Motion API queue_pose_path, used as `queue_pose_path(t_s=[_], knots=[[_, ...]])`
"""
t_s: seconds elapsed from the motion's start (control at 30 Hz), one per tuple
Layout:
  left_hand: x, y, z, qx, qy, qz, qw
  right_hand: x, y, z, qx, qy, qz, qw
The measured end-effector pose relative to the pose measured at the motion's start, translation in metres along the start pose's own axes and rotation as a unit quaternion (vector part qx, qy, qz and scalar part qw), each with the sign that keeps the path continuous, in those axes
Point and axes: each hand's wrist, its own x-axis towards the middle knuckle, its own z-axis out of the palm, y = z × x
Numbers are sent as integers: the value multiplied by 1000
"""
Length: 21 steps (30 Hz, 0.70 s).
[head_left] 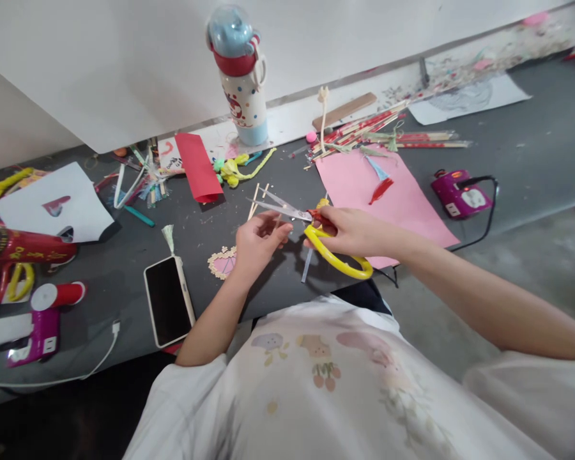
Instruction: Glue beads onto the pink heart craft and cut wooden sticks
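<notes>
Above a soft white shirt printed with pastel figures, we see two bare hands at work on a matte grey tabletop. The right hand is wrapped around the smooth, looped yellow handles of the scissors, whose slim metal blades stand slightly parted. The left hand has thumb and forefinger pinched on a short, pale stick; we find it upright between the fingertips, just on the near side of the blades, though we cannot tell whether metal touches it. Beside the left wrist we note a pink heart with a knobbly pale rim, and left of it a flat, glossy-screened phone. Past the right hand we see a smooth pink sheet bearing a silky blue-and-red tassel. Farther back we make out folded red paper, slender sticks and a rounded, dotted bottle
</notes>
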Motion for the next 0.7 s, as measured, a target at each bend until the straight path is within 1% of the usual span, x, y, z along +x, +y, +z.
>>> queue_pose_path(t_s=[0.07,0.1,0.2,0.27,0.37,0.47,0.7], knots=[[-4,0,-1,89,31,47,994,1,3,0,-7,12,8,1000],[-6,1,-1,135,38,78,987,1,3,1,-12,15,7,1000],[-11,6,-2,252,46,161,953,0,4,1,-13,18,-4,1000],[-13,9,-3,295,46,200,933,-1,3,0,-2,16,-5,1000],[-14,13,-4,317,38,239,917,-3,2,0,22,11,-1,1000],[-14,13,-4,313,32,260,913,-5,1,1,37,9,-4,999],[-15,13,-4,285,29,234,929,-7,0,0,46,14,-20,999]])
